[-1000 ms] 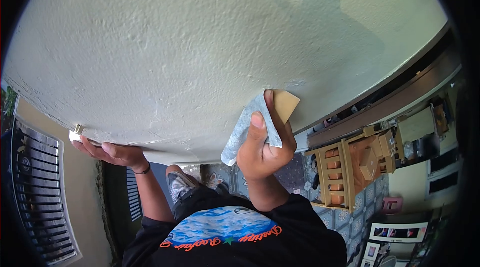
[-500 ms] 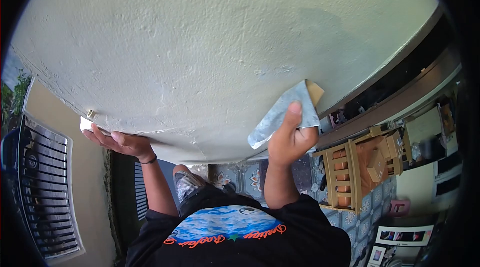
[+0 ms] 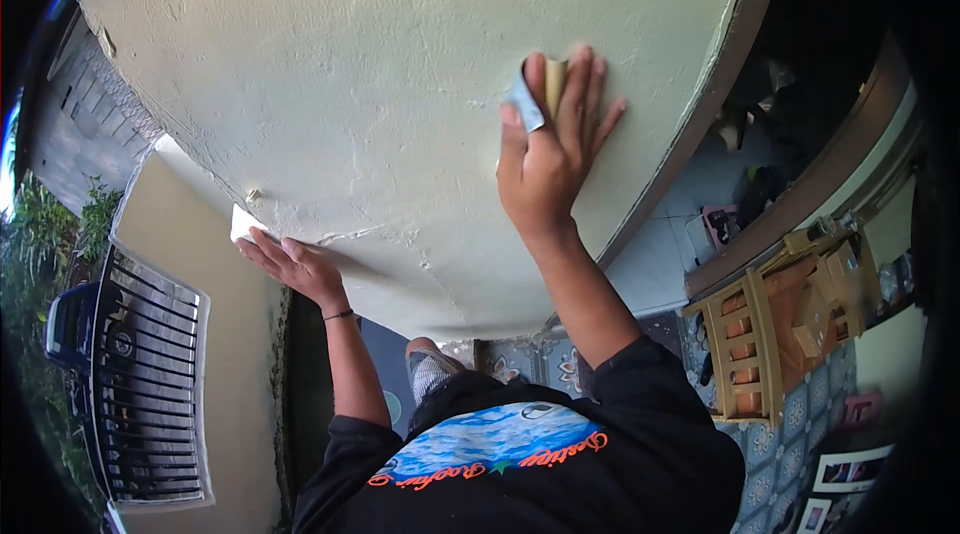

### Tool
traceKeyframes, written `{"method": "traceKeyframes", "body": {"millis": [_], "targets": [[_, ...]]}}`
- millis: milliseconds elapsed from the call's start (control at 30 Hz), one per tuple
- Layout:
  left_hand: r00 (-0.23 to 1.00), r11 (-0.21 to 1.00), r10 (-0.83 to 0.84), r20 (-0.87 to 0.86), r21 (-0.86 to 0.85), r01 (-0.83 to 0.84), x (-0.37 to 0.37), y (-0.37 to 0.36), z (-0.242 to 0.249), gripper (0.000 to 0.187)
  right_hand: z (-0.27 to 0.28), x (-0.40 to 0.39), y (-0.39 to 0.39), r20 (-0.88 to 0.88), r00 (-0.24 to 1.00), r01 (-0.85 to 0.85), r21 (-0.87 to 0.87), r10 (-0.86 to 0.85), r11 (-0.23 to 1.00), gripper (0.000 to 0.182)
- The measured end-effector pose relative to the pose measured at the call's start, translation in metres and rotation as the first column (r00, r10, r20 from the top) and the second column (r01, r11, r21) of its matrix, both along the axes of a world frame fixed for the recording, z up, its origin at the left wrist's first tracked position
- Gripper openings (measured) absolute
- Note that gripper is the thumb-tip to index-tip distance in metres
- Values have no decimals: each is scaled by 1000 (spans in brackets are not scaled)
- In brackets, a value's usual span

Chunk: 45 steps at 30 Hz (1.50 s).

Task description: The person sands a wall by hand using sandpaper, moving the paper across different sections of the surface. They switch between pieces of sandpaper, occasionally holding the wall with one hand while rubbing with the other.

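My right hand (image 3: 548,159) lies against the pale painted wall (image 3: 400,54), fingers spread. It holds a folded sheet of sandpaper (image 3: 527,102), grey-blue on one face and tan on the other; the sheet pokes out beside the index finger, and the rest is hidden under the hand. Lower down at the left, my left hand (image 3: 305,272) is open. Its outstretched fingers rest at a small white piece (image 3: 244,223) on the wall's edge. Rough, cracked patches mark the wall surface between the hands.
A small peg-like stub (image 3: 254,195) sticks out of the wall above my left hand. A black barred gate (image 3: 150,384) stands at the left. To the right are a doorway with a brown frame (image 3: 690,144) and a wooden bench (image 3: 745,344) bearing boxes.
My right hand has moved up the wall with the sandpaper, from a thumb-on-top grip to fingers spread flat over it. My left hand stays by the white piece while the view has shifted.
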State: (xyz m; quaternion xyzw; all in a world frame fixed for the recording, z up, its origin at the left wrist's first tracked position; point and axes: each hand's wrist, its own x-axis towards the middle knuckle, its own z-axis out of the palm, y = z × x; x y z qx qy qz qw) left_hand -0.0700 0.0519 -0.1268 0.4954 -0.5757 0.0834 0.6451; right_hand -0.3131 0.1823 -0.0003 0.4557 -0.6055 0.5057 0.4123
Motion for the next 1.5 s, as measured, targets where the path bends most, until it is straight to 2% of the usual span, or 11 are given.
{"method": "traceKeyframes", "body": {"millis": [100,200,300,333,400,733,867,967,1133,1333,1500], "targets": [[993,997,75,89,-39,-72,5,-11,-14,55,-2,-35,8,130,991,53,-189,-28,981,45],[996,999,53,66,-15,-52,3,-12,-13,57,-21,13,11,80,992,-111,119,102,987,43],[997,1000,-20,69,5,19,-28,23,19,59,-80,56,32,122,836,-510,531,535,676,32],[994,999,-42,97,-22,45,-48,35,35,60,-146,65,46,384,695,-707,521,608,478,28],[809,945,-248,534,-52,324,-76,56,52,59,-200,61,70,587,669,-742,561,456,366,31],[346,799,-126,930,-112,591,-159,90,136,54,-242,19,135,972,223,-724,112,78,680,40],[778,919,-74,624,-260,296,-117,61,137,54,-221,-21,160,993,72,-298,-68,94,952,44],[877,932,-159,454,-223,284,-94,51,117,52,-191,-41,173,975,213,-25,-49,54,998,43],[904,966,-211,372,-59,250,-55,60,71,54,-145,-27,133,556,829,7,-117,60,993,37],[928,980,-177,327,-29,197,-21,37,29,56,-175,-2,59,492,861,-172,41,130,984,41],[924,986,-9,382,-152,72,-19,9,-13,59,-179,-21,18,370,929,3,59,-24,998,56]]}}
